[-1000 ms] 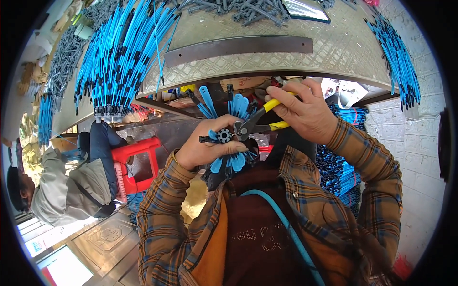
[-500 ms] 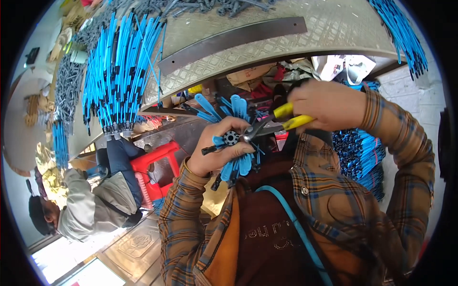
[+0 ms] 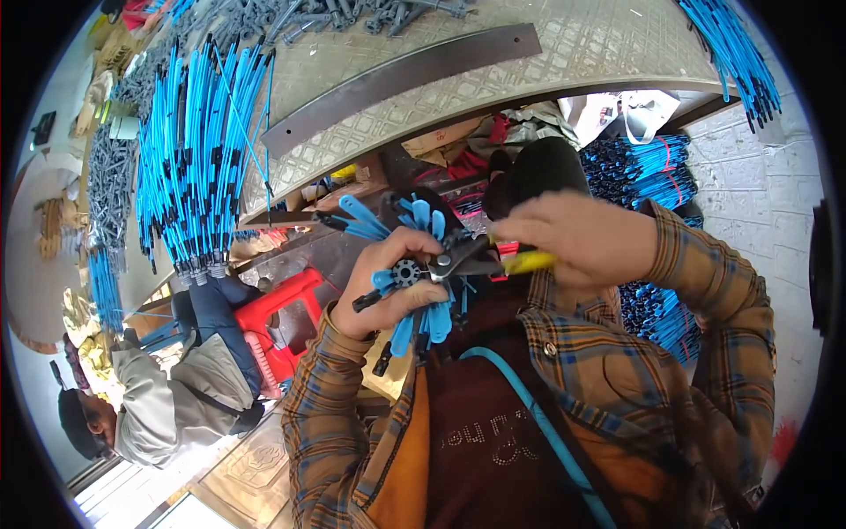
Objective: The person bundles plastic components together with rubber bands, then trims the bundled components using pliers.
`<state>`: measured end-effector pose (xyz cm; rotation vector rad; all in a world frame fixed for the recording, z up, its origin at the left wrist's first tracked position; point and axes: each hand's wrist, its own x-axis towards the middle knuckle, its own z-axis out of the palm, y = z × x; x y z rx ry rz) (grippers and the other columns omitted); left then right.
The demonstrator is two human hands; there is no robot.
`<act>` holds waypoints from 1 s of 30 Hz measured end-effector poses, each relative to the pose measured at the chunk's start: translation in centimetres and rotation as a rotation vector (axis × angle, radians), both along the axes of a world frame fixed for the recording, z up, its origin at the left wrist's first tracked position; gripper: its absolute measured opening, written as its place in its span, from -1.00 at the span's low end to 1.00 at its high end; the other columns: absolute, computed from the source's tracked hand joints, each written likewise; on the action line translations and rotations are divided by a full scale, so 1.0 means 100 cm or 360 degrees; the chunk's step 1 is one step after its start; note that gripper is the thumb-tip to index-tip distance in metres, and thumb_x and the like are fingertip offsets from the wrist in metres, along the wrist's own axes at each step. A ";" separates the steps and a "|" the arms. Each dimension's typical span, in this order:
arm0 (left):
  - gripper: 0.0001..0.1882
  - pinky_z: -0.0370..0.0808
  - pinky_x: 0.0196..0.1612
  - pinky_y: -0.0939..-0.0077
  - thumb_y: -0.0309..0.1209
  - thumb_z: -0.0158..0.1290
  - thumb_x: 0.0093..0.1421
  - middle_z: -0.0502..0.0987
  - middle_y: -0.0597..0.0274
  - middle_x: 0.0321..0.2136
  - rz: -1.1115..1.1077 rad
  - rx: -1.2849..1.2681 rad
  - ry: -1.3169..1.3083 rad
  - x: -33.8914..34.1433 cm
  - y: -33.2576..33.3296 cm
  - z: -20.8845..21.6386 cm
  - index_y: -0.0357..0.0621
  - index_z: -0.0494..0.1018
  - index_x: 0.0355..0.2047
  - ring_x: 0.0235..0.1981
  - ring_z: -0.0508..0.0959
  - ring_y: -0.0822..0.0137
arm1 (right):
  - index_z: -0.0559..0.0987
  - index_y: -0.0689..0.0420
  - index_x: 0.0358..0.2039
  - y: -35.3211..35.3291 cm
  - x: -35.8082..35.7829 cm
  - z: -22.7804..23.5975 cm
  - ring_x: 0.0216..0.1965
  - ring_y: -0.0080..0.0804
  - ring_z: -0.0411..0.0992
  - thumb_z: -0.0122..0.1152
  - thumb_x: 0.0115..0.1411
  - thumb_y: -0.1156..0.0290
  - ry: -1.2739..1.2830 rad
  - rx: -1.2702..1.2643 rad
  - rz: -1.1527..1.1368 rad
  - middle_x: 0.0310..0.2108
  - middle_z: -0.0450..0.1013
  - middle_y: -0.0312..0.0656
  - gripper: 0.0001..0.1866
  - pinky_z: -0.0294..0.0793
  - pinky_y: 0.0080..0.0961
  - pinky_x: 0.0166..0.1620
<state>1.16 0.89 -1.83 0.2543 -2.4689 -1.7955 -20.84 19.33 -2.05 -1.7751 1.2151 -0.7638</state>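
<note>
My left hand [image 3: 379,282] is closed around a bundle of blue ribs [image 3: 361,216], flat blue strips with black tips that fan out on both sides of my fingers. At the bundle's end, between thumb and fingers, shows a round black notched hub [image 3: 406,273]. My right hand [image 3: 586,238] is wrapped around the yellow handles of a pair of pliers [image 3: 530,262] and is smeared by motion. The metal jaws point left and meet the bundle beside the hub, next to my left thumb. What lies between the jaws cannot be made out.
A patterned worktable [image 3: 582,66] carries a long dark metal strip [image 3: 397,88], grey plastic parts [image 3: 352,13] and a pile of blue rods [image 3: 198,159]. More bundled blue rods [image 3: 648,172] lie beneath it at right. A person [image 3: 167,397] sits at left near a red stool [image 3: 286,317].
The pliers' handles, spread apart before, are now squeezed closer together. My right hand has come down and left. The whole view has shifted slightly; my left hand keeps its hold.
</note>
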 end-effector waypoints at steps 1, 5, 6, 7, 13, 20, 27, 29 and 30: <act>-0.54 0.38 -0.32 0.52 -0.27 0.24 -0.14 0.46 0.17 -0.46 -0.0005 0.0003 -0.0010 -0.002 0.001 0.000 -0.25 0.40 -0.26 -0.43 0.48 0.30 | 0.13 0.25 0.07 -0.002 -0.008 -0.002 -0.42 -0.47 0.46 0.00 0.03 0.41 -0.0248 0.0438 0.0035 -0.41 0.43 -0.10 -0.43 0.47 -0.59 -0.41; -0.54 0.38 -0.32 0.51 -0.28 0.25 -0.14 0.47 0.14 -0.45 -0.0052 0.0213 -0.0008 -0.016 -0.001 0.000 -0.25 0.39 -0.26 -0.41 0.48 0.28 | 0.10 0.19 0.10 -0.005 -0.017 -0.022 -0.49 -0.42 0.45 -0.01 0.06 0.40 -0.0987 0.1454 0.0202 -0.44 0.42 -0.11 -0.42 0.47 -0.54 -0.44; -0.54 0.38 -0.32 0.51 -0.29 0.25 -0.14 0.46 0.13 -0.45 -0.0074 0.0135 0.0033 -0.015 -0.002 0.000 -0.25 0.38 -0.26 -0.41 0.49 0.28 | 0.09 0.18 0.10 -0.005 -0.014 -0.030 -0.55 -0.40 0.44 -0.02 0.08 0.39 -0.1219 0.1606 0.0322 -0.48 0.42 -0.12 -0.44 0.47 -0.54 -0.49; -0.54 0.38 -0.32 0.51 -0.29 0.25 -0.14 0.46 0.13 -0.44 -0.0095 0.0051 0.0078 -0.015 -0.002 0.001 -0.25 0.38 -0.26 -0.40 0.49 0.27 | 0.09 0.17 0.10 -0.005 -0.012 -0.031 -0.61 -0.38 0.44 -0.04 0.10 0.38 -0.1445 0.1750 0.0444 -0.52 0.42 -0.12 -0.45 0.46 -0.55 -0.55; -0.57 0.38 -0.29 0.48 -0.33 0.24 -0.12 0.46 0.10 -0.39 -0.0112 -0.0099 0.0068 -0.005 -0.010 0.001 -0.25 0.36 -0.27 -0.36 0.49 0.24 | 0.20 0.09 0.08 -0.010 0.002 0.048 -0.27 -0.40 0.41 0.07 0.07 0.38 0.0416 0.0462 0.0030 -0.35 0.40 -0.11 -0.47 0.42 -0.42 -0.21; -0.62 0.38 -0.26 0.47 -0.33 0.20 -0.06 0.45 0.16 -0.39 -0.0083 0.0003 -0.0023 0.000 0.005 0.006 -0.21 0.36 -0.26 -0.33 0.47 0.30 | 0.10 0.13 0.14 0.019 0.006 -0.063 -0.52 -0.44 0.42 0.09 0.10 0.19 -0.1495 0.1775 0.0174 -0.43 0.40 -0.06 -0.35 0.41 -0.55 -0.51; -0.60 0.37 -0.23 0.50 -0.33 0.19 -0.05 0.43 0.19 -0.36 -0.0059 0.0021 0.0010 -0.005 -0.005 0.003 -0.20 0.34 -0.24 -0.30 0.45 0.35 | 0.10 0.14 0.13 -0.009 -0.008 0.006 -0.57 -0.50 0.41 0.04 0.14 0.19 -0.0410 0.0706 0.0136 -0.48 0.39 -0.11 -0.39 0.42 -0.62 -0.57; -0.64 0.37 -0.24 0.49 -0.36 0.17 -0.03 0.44 0.18 -0.39 0.0048 0.0016 0.0060 -0.009 -0.006 -0.001 -0.21 0.34 -0.25 -0.32 0.47 0.33 | 0.10 0.14 0.12 -0.009 -0.011 0.008 -0.58 -0.51 0.41 0.03 0.15 0.19 -0.0232 0.0546 0.0128 -0.48 0.39 -0.12 -0.40 0.42 -0.63 -0.58; -0.65 0.37 -0.24 0.49 -0.37 0.16 -0.03 0.44 0.18 -0.40 0.0104 0.0014 0.0085 -0.010 -0.006 -0.002 -0.21 0.34 -0.26 -0.32 0.48 0.33 | 0.11 0.15 0.12 -0.007 -0.012 0.004 -0.56 -0.49 0.41 0.05 0.13 0.18 -0.0401 0.0753 0.0163 -0.48 0.39 -0.13 -0.39 0.42 -0.62 -0.56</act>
